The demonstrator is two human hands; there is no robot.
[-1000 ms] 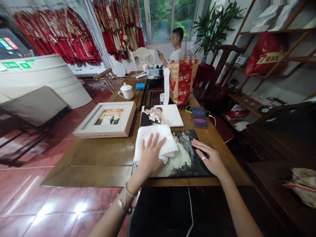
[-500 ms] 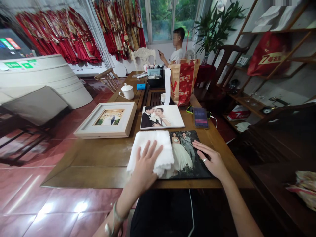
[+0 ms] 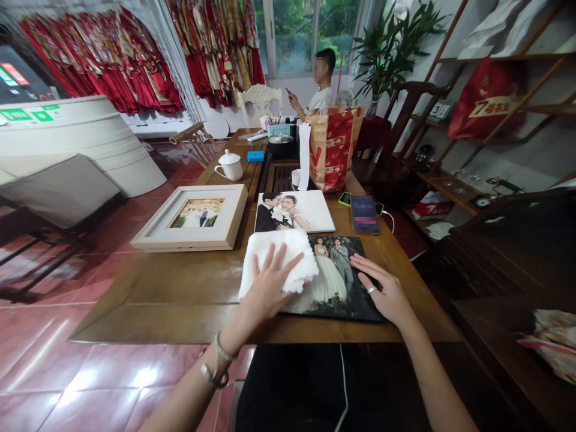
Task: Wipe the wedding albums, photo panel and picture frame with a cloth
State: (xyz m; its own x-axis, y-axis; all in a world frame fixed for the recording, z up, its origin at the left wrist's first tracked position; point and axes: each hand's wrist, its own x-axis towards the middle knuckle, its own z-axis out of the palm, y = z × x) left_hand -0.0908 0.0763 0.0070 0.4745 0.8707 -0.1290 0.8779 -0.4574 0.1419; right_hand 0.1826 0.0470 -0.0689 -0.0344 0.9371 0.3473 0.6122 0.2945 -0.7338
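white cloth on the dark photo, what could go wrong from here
The cloth, under the left hand, appears close to the near edge of the white photo, so a push forward might nudge that photo. The right hand wears a ring near the right side of the dark photo; pressed against it, the ring could perhaps scratch it.

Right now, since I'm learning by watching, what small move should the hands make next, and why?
Perhaps slide the white cloth rightward under the left hand: it covers the left part of the dark photo panel, while the couple's picture to its right lies uncovered. The right hand, at the panel's right edge, could steady it.
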